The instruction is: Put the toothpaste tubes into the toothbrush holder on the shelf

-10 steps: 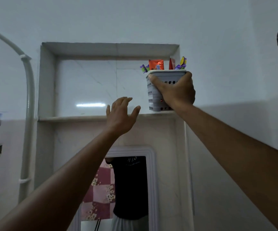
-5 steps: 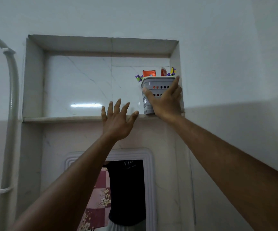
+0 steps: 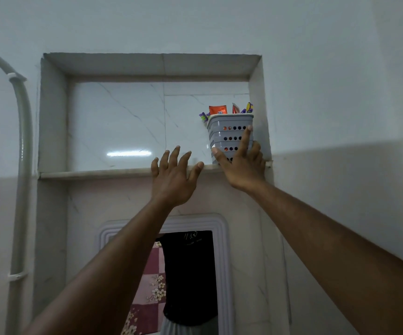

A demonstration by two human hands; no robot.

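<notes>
Toothbrush holder (image 3: 229, 137) stands on shelf (image 3: 94, 174), right end of the niche, centre-right of frame; toothpaste tubes (image 3: 218, 109) inside it. Mirror (image 3: 186, 281) below, lower centre. Pipe (image 3: 23, 146) at far left.

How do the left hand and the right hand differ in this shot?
The right hand rests open against the front of the grey holder at the right end of the shelf; the left hand touches nothing that I can see, raised before the shelf edge. The right hand's fingers lie close together, while the left hand's are spread. Both are open, palms away, reaching up.
</notes>
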